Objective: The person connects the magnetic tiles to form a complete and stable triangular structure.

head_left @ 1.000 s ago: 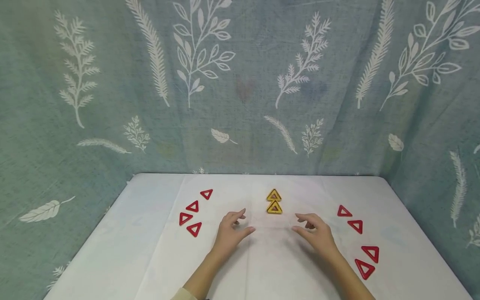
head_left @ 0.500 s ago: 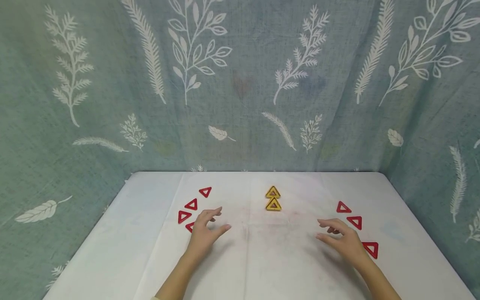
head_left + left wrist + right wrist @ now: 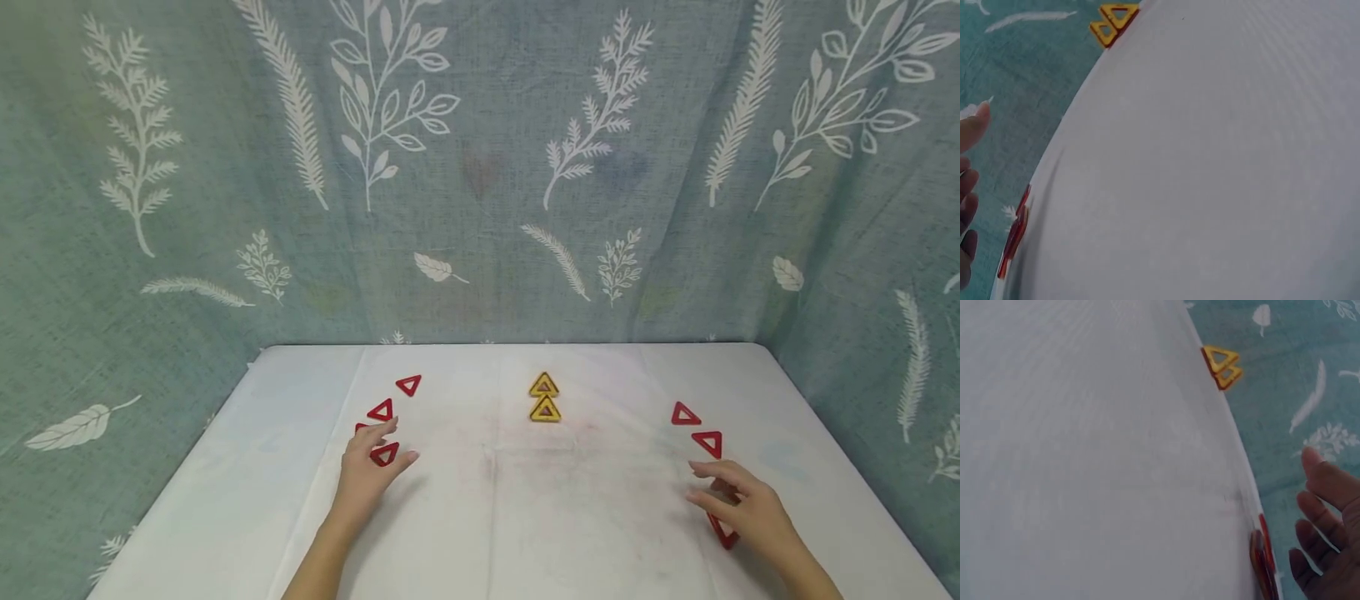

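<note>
In the head view my left hand (image 3: 362, 479) hovers at the left, thumb and fingers apart and nothing gripped. A red triangular frame (image 3: 392, 457) shows in the gap between thumb and fingers. Another red triangle (image 3: 360, 427) is mostly covered by the fingers. My right hand (image 3: 759, 517) is at the right, fingers loosely bent, over a partly covered red triangle (image 3: 725, 541). Both wrist views show the fingers (image 3: 969, 187) of the left hand and the fingers (image 3: 1325, 534) of the right apart from the triangles.
Two yellow triangles (image 3: 545, 418) stand one behind the other at the back middle of the white table (image 3: 585, 533). More red triangles lie at the back left (image 3: 381, 415) and back right (image 3: 686, 422). A green leaf-patterned cloth (image 3: 480, 217) hangs behind.
Both hands have moved apart from the middle, the left one leftward and the right one rightward and nearer. They now cover some red triangles. The yellow triangles keep their place.
</note>
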